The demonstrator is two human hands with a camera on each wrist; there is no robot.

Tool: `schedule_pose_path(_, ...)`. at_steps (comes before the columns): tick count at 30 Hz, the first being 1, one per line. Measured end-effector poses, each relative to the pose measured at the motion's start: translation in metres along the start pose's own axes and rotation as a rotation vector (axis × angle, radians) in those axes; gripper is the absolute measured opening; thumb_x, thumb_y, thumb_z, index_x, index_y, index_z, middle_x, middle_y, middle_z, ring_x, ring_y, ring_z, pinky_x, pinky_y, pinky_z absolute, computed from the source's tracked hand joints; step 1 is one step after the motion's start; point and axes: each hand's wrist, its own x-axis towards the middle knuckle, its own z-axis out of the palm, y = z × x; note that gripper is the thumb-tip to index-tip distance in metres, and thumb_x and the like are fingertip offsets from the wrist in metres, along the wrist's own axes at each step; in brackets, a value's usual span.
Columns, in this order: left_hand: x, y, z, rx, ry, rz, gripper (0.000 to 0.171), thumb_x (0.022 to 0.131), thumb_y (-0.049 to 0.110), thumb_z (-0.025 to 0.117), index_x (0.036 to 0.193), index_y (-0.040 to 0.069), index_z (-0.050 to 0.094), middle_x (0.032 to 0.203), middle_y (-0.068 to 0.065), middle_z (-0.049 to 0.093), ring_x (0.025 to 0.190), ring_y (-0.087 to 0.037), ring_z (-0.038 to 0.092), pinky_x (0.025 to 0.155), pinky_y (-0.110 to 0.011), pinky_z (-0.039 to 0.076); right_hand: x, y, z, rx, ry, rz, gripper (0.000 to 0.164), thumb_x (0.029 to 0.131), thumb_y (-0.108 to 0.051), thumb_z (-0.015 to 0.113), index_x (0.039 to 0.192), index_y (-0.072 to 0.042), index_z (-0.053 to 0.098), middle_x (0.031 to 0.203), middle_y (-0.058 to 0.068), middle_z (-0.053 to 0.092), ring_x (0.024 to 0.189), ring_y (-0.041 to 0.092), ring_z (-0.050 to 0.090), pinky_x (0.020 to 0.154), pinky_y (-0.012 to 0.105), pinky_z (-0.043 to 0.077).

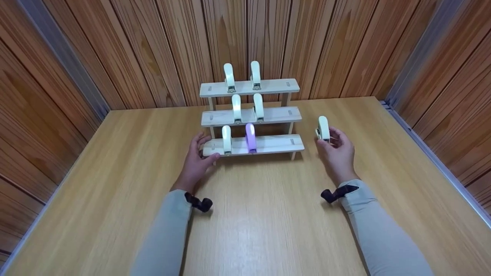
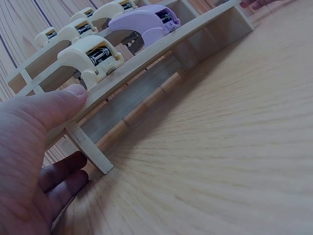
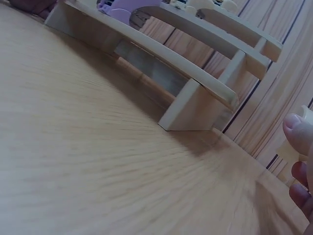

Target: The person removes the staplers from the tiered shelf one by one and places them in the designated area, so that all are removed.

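A three-tier wooden rack (image 1: 274, 143) stands on the table. My left hand (image 1: 195, 163) holds its left end, the thumb on the bottom shelf's front edge and fingers around by the leg. To the right of the rack, my right hand (image 1: 339, 155) pinches a cream hole punch (image 1: 323, 128) upright between thumb and fingers. On the bottom shelf stand another cream hole punch (image 1: 226, 140) and a purple hole punch (image 1: 251, 138). Two cream punches (image 1: 258, 107) stand on the middle shelf and two more (image 1: 255, 74) on the top shelf. In the right wrist view, the held punch (image 3: 307, 115) is mostly cut off.
A wood-panelled wall (image 1: 176, 53) rises behind the rack, with panelled side walls at left and right. Metal strips (image 1: 433, 151) run along the table's sides. The wooden tabletop (image 1: 253, 222) stretches in front of the rack, between the forearms.
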Motion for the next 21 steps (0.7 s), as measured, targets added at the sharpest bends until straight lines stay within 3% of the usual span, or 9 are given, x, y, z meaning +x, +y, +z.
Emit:
schedule_pose_path(7, 0.000, 0.001, 0.000, -0.002, -0.003, -0.012, 0.088, 0.091, 0.022, 0.077, 0.158, 0.026, 0.020, 0.154, 0.008, 0.042, 0.148, -0.019, 0.030, 0.121, -0.046, 0.022, 0.007, 0.004, -0.004, 0.008, -0.006, 0.044, 0.060, 0.090, -0.021, 0.077, 0.144, -0.024, 0.052, 0.142, 0.003, 0.050, 0.123, 0.022, 0.046, 0.103, 0.037, 0.044)
schedule_pose_path(17, 0.001, -0.001, -0.001, -0.013, -0.008, 0.007, 0.088, 0.091, 0.018, 0.076, 0.159, 0.021, 0.020, 0.156, 0.004, 0.042, 0.146, -0.021, 0.034, 0.119, -0.045, 0.026, 0.018, 0.008, -0.001, -0.113, 0.002, 0.019, 0.057, 0.090, -0.017, 0.078, 0.142, -0.015, 0.055, 0.135, 0.007, 0.057, 0.117, 0.022, 0.050, 0.099, 0.033, 0.042)
schedule_pose_path(21, 0.002, -0.002, -0.001, -0.018, -0.015, 0.018, 0.087, 0.091, 0.019, 0.076, 0.158, 0.022, 0.021, 0.155, 0.004, 0.042, 0.144, -0.021, 0.037, 0.118, -0.045, 0.029, 0.021, 0.007, 0.001, -0.149, 0.001, 0.048, 0.056, 0.090, -0.016, 0.078, 0.141, -0.016, 0.056, 0.135, 0.007, 0.057, 0.117, 0.022, 0.050, 0.098, 0.034, 0.043)
